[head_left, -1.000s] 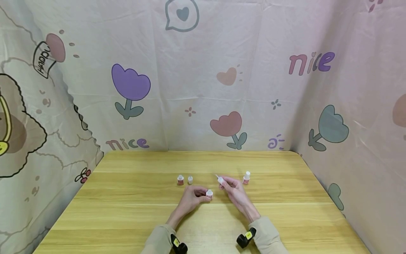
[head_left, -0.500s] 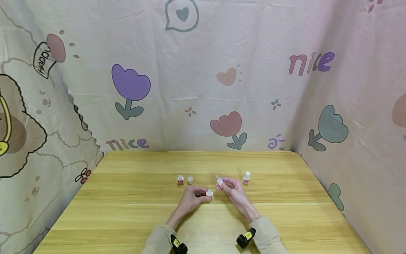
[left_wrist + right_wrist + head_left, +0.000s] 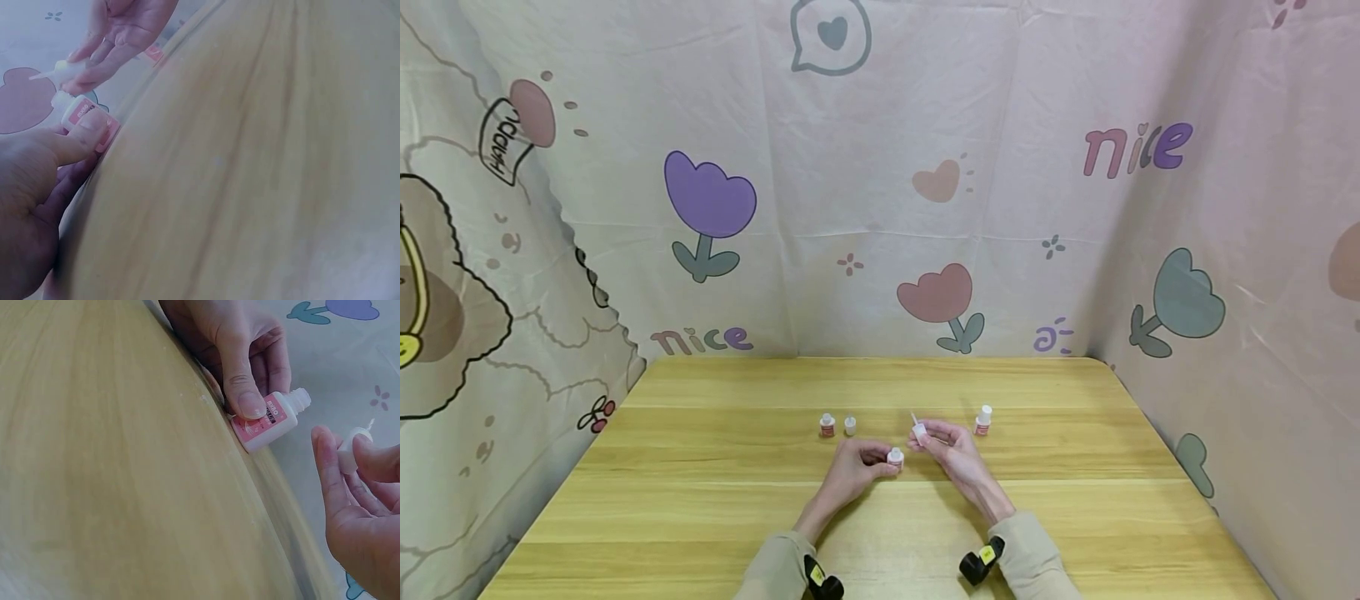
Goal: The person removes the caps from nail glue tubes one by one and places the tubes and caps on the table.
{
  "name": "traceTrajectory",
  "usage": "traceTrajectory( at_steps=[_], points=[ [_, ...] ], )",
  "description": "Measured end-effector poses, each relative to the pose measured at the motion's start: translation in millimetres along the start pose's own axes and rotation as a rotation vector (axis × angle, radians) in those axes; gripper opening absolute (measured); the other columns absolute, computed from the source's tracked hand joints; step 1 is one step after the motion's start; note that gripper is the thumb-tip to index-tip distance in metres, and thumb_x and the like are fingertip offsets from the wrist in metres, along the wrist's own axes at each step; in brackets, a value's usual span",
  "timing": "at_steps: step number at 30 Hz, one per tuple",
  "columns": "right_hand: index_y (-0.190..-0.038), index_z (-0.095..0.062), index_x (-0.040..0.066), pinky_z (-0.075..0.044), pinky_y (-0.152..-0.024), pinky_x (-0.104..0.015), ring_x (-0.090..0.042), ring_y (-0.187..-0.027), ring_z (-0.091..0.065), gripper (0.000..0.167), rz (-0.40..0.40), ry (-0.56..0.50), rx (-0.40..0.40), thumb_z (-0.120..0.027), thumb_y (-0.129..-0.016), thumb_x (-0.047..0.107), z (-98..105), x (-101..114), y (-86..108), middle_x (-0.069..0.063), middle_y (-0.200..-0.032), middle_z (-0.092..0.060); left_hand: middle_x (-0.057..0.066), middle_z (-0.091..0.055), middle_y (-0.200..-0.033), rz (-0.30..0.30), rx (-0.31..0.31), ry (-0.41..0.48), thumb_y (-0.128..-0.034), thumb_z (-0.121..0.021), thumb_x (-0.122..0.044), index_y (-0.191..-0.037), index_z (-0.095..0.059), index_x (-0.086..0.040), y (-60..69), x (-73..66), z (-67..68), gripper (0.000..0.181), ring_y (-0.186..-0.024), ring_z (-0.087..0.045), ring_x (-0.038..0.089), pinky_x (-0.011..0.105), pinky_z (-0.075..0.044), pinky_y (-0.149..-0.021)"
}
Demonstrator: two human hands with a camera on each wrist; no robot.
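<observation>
My left hand (image 3: 852, 472) grips a small white bottle (image 3: 265, 422) with a pink label between thumb and fingers. The bottle stands on the wooden table, its threaded neck uncovered. To its right, my right hand (image 3: 957, 454) pinches a white cap (image 3: 64, 72) with a thin brush or applicator tip, pointing up and away from the fingers. Cap and bottle are apart. Behind my left hand stand another uncapped bottle (image 3: 827, 426) with a red label and a loose white cap (image 3: 850, 426), its thin tip upward. Beyond my right hand is a capped bottle (image 3: 983, 421).
The wooden table (image 3: 700, 500) reaches back to a patterned cloth (image 3: 850, 200), which also hangs along both sides. Each wrist carries a black camera, such as the left one (image 3: 823, 579), near the table's front.
My right hand has turned the cap slightly, so its tip points more upright, and shifted a little left. The left hand and its bottle stay in place.
</observation>
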State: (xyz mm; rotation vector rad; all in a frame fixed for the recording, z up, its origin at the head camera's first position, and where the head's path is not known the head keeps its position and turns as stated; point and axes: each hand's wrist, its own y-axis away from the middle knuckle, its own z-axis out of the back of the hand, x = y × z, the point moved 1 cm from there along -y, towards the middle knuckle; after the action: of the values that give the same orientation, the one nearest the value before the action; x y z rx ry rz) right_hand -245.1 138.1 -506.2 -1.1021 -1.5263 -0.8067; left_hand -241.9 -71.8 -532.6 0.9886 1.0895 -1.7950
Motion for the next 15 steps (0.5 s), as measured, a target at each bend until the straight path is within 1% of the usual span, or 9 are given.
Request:
traceTrajectory(
  at_steps=[5, 9, 11, 15],
  points=[
    [-0.134, -0.038, -0.027, -0.056, -0.096, -0.026, -0.01, -0.096, -0.072, 0.047, -0.008, 0.017, -0.01, -0.056, -0.099, -0.002, 0.2, -0.8, -0.9, -0.003, -0.104, -0.072, 0.014, -0.079, -0.09, 0.017, -0.006, -0.014, -0.0796, -0.083, -0.006, -0.095, -0.078, -0.003, -0.8, -1.4, -0.7, 0.017, -0.081, -0.076, 0.02, 0.02, -0.059, -0.074],
    [-0.134, -0.04, -0.024, -0.057, -0.095, -0.025, -0.012, -0.096, -0.073, 0.045, -0.035, 0.028, -0.037, -0.057, -0.097, -0.006, -0.2, -1.4, -2.3, -0.005, -0.103, -0.073, 0.015, -0.079, -0.092, 0.034, -0.022, -0.031, -0.0804, -0.083, -0.006, -0.096, -0.078, -0.002, -1.3, -3.6, -1.6, 0.017, -0.082, -0.076, 0.017, 0.018, -0.058, -0.075],
    [-0.133, -0.044, -0.022, -0.057, -0.092, -0.023, -0.011, -0.096, -0.072, 0.044, -0.046, 0.059, -0.062, -0.06, -0.096, -0.005, 0.0, -1.5, -2.8, -0.006, -0.103, -0.074, 0.015, -0.079, -0.092, 0.034, -0.032, -0.038, -0.0808, -0.082, -0.006, -0.097, -0.078, -0.002, -1.8, -4.4, -2.0, 0.018, -0.083, -0.076, 0.018, 0.019, -0.058, -0.075],
    [-0.127, -0.051, -0.017, -0.055, -0.087, -0.019, -0.008, -0.095, -0.069, 0.042, -0.039, 0.167, -0.11, -0.067, -0.092, -0.001, 1.7, -2.2, -4.5, -0.017, -0.111, -0.074, 0.014, -0.079, -0.092, 0.023, -0.062, -0.04, -0.0819, -0.082, -0.007, -0.099, -0.078, -0.003, -3.1, -3.0, -3.6, 0.018, -0.084, -0.077, 0.02, 0.021, -0.06, -0.076]
  ],
)
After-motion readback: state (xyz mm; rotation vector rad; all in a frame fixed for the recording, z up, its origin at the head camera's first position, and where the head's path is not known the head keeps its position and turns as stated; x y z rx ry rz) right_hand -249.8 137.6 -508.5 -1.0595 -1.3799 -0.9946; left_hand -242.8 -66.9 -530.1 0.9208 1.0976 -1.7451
